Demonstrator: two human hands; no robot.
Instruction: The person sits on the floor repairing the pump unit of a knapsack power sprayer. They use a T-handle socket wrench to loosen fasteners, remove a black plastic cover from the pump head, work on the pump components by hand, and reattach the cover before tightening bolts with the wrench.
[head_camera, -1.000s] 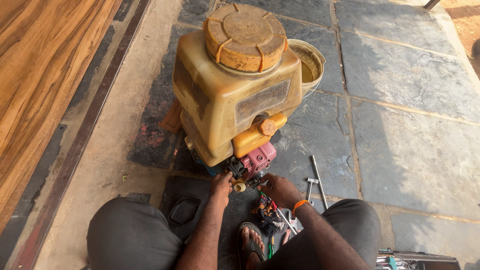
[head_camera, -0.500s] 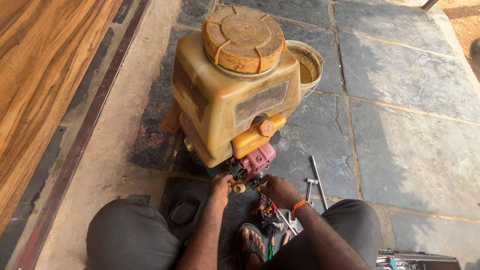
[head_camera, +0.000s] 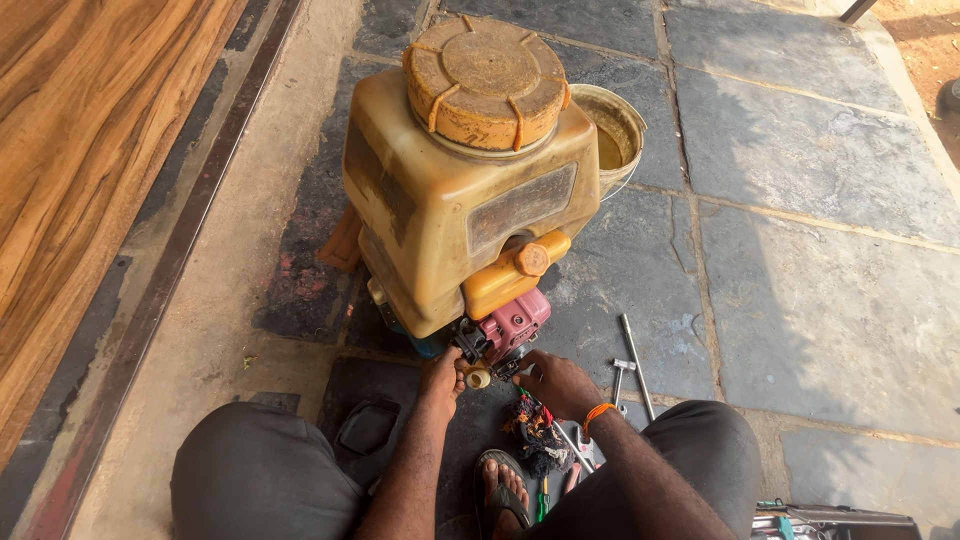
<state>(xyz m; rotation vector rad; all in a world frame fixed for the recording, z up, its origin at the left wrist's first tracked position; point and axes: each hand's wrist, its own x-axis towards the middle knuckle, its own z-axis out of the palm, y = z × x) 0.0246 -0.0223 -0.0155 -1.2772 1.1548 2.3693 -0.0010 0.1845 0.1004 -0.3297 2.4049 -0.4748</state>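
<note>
A dirty yellow sprayer tank (head_camera: 450, 210) with a round ribbed cap (head_camera: 485, 80) stands on the stone floor in front of me. A small pink engine (head_camera: 510, 325) sits at its lower front, under an orange fuel tank (head_camera: 515, 270). My left hand (head_camera: 440, 375) touches a small round fitting (head_camera: 478, 378) at the engine's base. My right hand (head_camera: 560, 385), with an orange wristband, rests against the engine's lower right side. Whether either hand grips a part is hidden by the fingers.
A yellowish bucket (head_camera: 615, 125) stands behind the tank. Metal wrenches (head_camera: 630, 365) lie on the slabs to the right. A coloured rag (head_camera: 535, 430) and screwdrivers lie by my sandalled foot (head_camera: 500, 490). A wooden panel (head_camera: 80, 150) runs along the left.
</note>
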